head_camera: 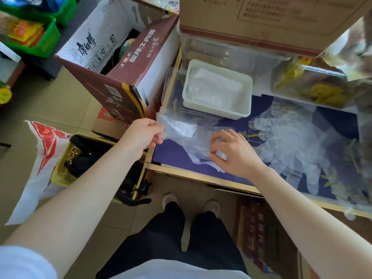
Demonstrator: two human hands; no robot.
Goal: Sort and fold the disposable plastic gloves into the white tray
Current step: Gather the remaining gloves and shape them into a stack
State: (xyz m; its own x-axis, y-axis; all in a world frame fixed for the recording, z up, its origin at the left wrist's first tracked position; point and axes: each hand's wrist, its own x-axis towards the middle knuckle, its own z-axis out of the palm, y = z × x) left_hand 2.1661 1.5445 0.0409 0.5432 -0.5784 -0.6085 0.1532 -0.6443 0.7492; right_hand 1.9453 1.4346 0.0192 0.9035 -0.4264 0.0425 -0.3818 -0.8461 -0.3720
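Head view: I count one white tray [246, 101] holding folded gloves [215, 87]; both hands, left hand [144, 135] and right hand [234, 152], pinch one glove [181, 129] with curled fingers, just before the tray.

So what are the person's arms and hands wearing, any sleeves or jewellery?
Both forearms are bare. A short white sleeve shows at the left upper arm. The right hand wears a thin gold ring on one finger. The left hand shows no jewellery and no glove.
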